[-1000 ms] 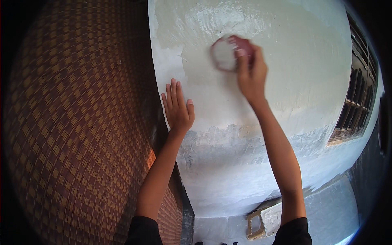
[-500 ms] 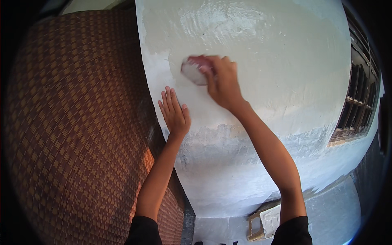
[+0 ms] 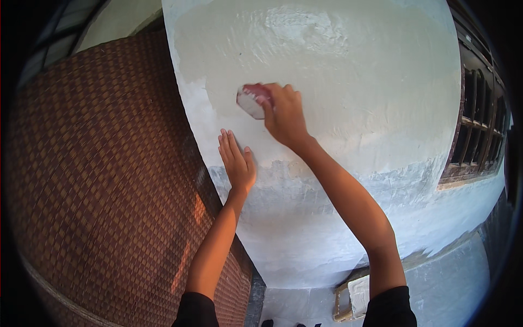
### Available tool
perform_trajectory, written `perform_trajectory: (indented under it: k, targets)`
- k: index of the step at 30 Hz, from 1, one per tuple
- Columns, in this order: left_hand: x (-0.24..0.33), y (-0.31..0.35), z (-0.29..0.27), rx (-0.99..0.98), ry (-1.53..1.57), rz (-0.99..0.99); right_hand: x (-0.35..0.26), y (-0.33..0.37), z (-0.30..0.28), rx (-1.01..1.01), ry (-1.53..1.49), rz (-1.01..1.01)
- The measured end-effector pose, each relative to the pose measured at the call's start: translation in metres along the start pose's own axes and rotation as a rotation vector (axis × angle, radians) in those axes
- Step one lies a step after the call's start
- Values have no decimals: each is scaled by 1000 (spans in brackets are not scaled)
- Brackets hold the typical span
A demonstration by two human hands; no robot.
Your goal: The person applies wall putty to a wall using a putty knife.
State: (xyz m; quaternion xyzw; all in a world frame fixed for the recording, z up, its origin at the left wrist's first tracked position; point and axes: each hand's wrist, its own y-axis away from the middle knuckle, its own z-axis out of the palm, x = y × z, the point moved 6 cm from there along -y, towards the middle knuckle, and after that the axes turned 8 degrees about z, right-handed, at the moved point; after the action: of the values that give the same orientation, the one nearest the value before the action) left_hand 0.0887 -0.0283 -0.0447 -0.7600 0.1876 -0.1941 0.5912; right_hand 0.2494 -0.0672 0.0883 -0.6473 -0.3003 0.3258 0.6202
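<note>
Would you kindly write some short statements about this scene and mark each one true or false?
1. The right hand holds a red and pale object. True.
2. The left hand grips a second tool. False: its fingers are extended, with no tool in them.
3. A brown woven panel stands left of the pale wall. True.
4. The barred window is left of both hands. False: it is to their right.
5. Both sleeves are black. True.

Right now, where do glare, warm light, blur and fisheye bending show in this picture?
In the head view, whitish glare shines on the upper wall; same view, orange light streaks the woven panel; there too, the tool in the right hand looks slightly blurred; again there, the wall's left edge bows.
</note>
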Motion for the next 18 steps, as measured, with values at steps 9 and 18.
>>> perform_trajectory:
  k: [9,18]
  targets:
    - [34,36,-7,-218,228,-50,112,2,-122,395,2,465]
    - [100,104,-13,-308,421,-262,152,158,-191,344,-514,1040]
